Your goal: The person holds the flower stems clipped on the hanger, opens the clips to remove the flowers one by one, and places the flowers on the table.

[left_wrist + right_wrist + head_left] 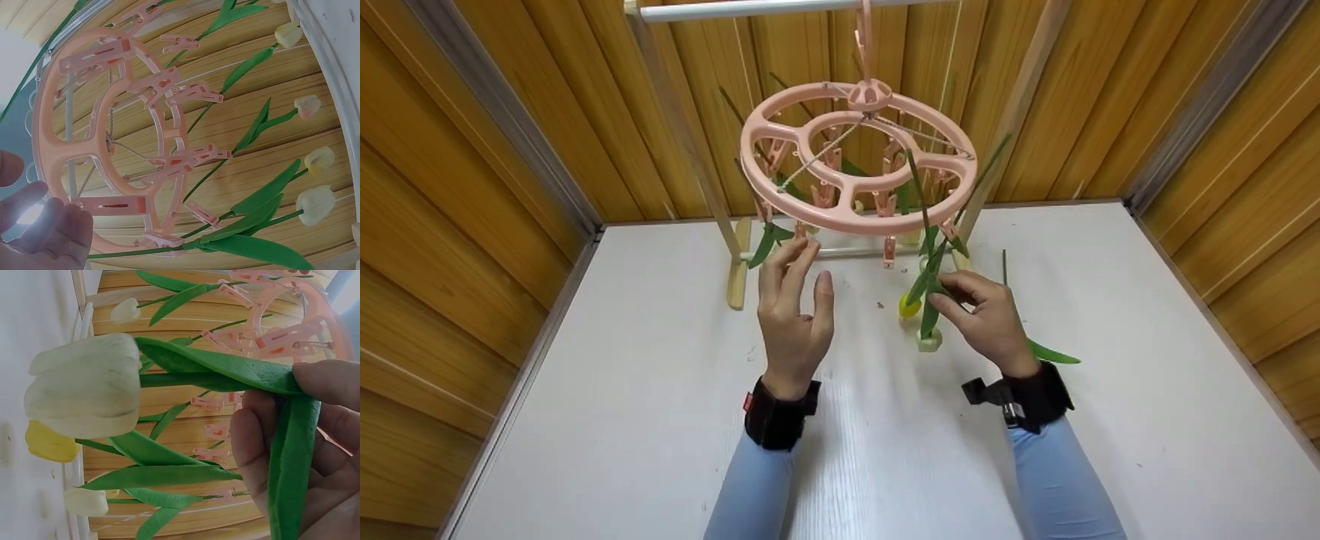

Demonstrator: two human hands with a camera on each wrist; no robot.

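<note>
Head view, near to far: two light-blue sleeves w/ black wrist straps come up over the white table [622, 420]. Left hand [793, 311] is raised, fingers straight and apart, gripping nothing; fingertips sit just under the front rim of the pink round clip hanger [858, 157], near a green leaf hanging there. Left wrist view shows the fingers blurred at the hanger's lower rim, close to or touching it; cannot tell which.

Right hand [988, 319] pinches an artificial white tulip [84, 392] by its stem and leaves, thumb and fingers clamped on the green. In the right wrist view the bloom points away from the palm and a long leaf [292, 461] runs across the fingers. In the head view that tulip hangs head-down, bloom just above the table, below the hanger's right side. A yellow tulip [909, 305] hangs just beside it, to its left. Another stem and leaf [1050, 352] show behind the right hand.

Farther: hanger is suspended from a white rail [750, 9] by its hook, pegs [169, 87] around both rings, several holding tulip stems w/ pale blooms hanging down. Rail rests on a wooden frame whose feet [737, 262] stand on the table. Wood-panel walls [472, 187] at back and both sides.
</note>
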